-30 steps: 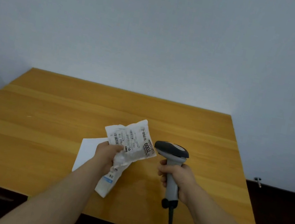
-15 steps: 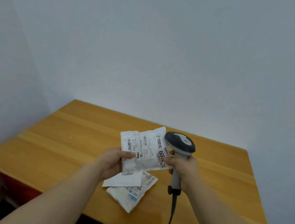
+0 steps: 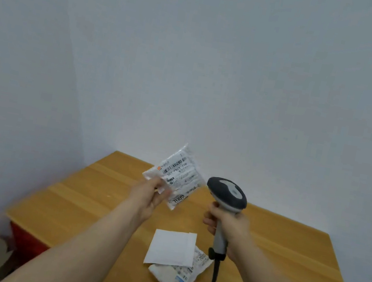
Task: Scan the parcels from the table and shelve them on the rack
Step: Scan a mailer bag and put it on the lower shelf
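Your left hand (image 3: 149, 197) pinches a crinkly labelled poly parcel (image 3: 177, 176); right hand (image 3: 227, 225) grips the pistol-shaped scanner (image 3: 227, 195) above the wooden worktop (image 3: 95, 199).

This looks like a bare parcel-handling room. Plain pale walls (image 3: 217, 71) meet behind a wooden tabletop (image 3: 95, 199) bearing a labelled parcel (image 3: 176, 281), with a corded barcode scanner (image 3: 226, 192) above it.

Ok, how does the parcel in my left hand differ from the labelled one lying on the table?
The held parcel is raised above the table, gripped by the left hand; the table parcel lies flat on it. The held parcel's label shows whole; the table parcel is partly covered by a white envelope. Both are white crinkled bags with printed labels.
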The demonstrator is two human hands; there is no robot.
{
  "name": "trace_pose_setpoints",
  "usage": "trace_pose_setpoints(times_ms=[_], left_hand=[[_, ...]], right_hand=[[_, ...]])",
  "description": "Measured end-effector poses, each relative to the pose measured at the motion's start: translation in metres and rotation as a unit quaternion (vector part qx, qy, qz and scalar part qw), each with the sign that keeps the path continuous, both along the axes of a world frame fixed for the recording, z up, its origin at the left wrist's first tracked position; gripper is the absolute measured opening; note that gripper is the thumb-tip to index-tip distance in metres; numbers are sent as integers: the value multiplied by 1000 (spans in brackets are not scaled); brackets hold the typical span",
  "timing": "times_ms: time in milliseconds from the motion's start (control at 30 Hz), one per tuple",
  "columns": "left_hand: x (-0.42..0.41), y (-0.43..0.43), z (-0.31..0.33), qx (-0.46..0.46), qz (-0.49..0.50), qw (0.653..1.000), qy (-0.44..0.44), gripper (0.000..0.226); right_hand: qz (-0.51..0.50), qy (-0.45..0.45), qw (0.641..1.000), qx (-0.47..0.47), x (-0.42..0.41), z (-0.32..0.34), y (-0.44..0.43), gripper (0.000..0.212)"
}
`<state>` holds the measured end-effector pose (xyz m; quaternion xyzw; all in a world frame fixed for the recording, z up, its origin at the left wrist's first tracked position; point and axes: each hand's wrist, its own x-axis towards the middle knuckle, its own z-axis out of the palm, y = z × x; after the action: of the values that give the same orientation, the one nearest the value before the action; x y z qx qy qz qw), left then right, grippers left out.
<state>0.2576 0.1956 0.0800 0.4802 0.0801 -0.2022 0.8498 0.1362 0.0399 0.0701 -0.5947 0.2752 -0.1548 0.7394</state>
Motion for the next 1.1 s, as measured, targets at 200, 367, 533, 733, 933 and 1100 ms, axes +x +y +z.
trace_pose_setpoints(times_ms=[200, 367, 533, 733, 933, 1100], left_hand=[[20, 21, 4, 98, 45, 992, -71, 12], [23, 28, -2, 184, 47, 978, -82, 12], [23, 32, -9, 236, 48, 968, -66, 18], [21, 32, -9, 247, 32, 967, -59, 14], [20, 26, -8, 255, 23, 965, -62, 11], [17, 20, -7, 255, 19, 965, -63, 13]], right_hand=[[136, 27, 989, -45, -13, 11, 11, 15], [173, 31, 982, -63, -16, 16, 19, 14], [192, 38, 977, -80, -17, 16, 18, 24], [205, 41, 974, -89, -20, 17, 17, 28], [198, 36, 976, -88, -23, 21, 15, 26], [191, 41, 978, -80, -24, 22, 10, 27]])
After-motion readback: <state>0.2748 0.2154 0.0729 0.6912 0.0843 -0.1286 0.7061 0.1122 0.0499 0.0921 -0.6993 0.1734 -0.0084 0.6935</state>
